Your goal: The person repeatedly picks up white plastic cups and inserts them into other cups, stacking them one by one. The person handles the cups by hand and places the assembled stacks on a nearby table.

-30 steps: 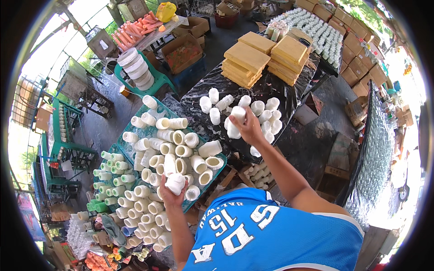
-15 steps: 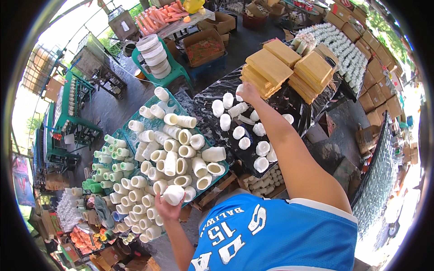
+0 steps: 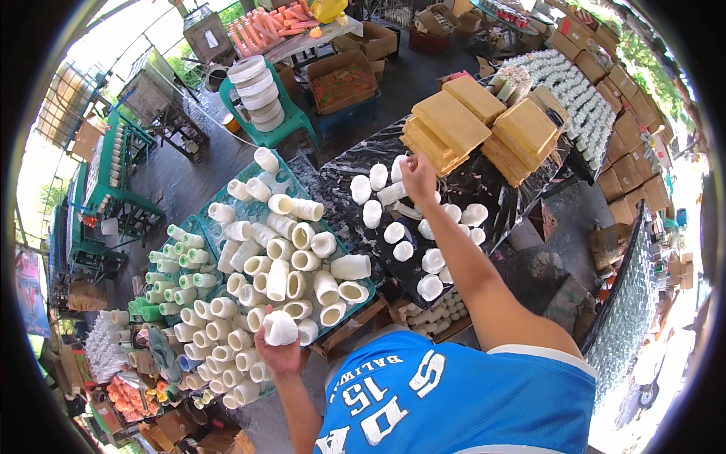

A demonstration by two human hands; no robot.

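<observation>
Head view: both bare hands were in sight, well apart.
Left hand (image 3: 278, 354): cupped, holding a white piece (image 3: 280, 328) by the near edge of the tray (image 3: 286, 180).
Right hand (image 3: 420, 181): fingers drawn narrow at a second piece (image 3: 398, 168) over the bench (image 3: 374, 151), toward its far left edge; whether that piece was gripped or only touched, I could not tell.
Loose pieces (image 3: 429, 287): scattered over the bench's near end, some close to its near corner, some partly hidden by the right arm.
Yellow slabs (image 3: 451, 125): stacked on the bench beyond the pieces, toward its far end.
White tubes (image 3: 277, 280): crowded on the tray, many with open ends showing.
Green tubes (image 3: 186, 281): grouped left of the white ones.
Carton (image 3: 455, 328): just below the bench's near corner.
</observation>
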